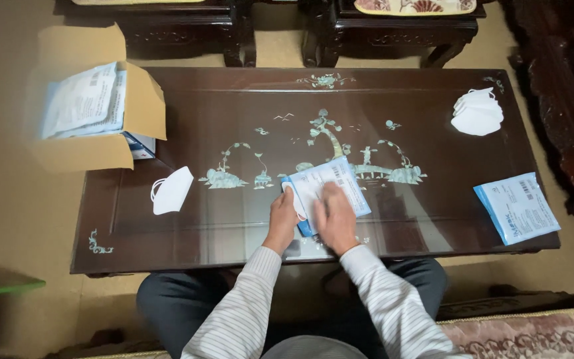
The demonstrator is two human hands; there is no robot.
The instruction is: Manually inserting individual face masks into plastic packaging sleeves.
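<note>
Packet (330, 186) lies under both my hands: left hand (282, 216) pinches its edge with a white mask (293, 199), right hand (333, 216) presses flat. Pulling hard could rip it.

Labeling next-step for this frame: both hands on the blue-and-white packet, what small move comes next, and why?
Probably slide the white mask fully into the packet: left hand pinches the mask at the packet's open end, right hand presses the packet flat, and the mask still sticks out.

Home sitting room, inlaid lacquer low table (167, 219), carved wooden chairs (393, 30)
</note>
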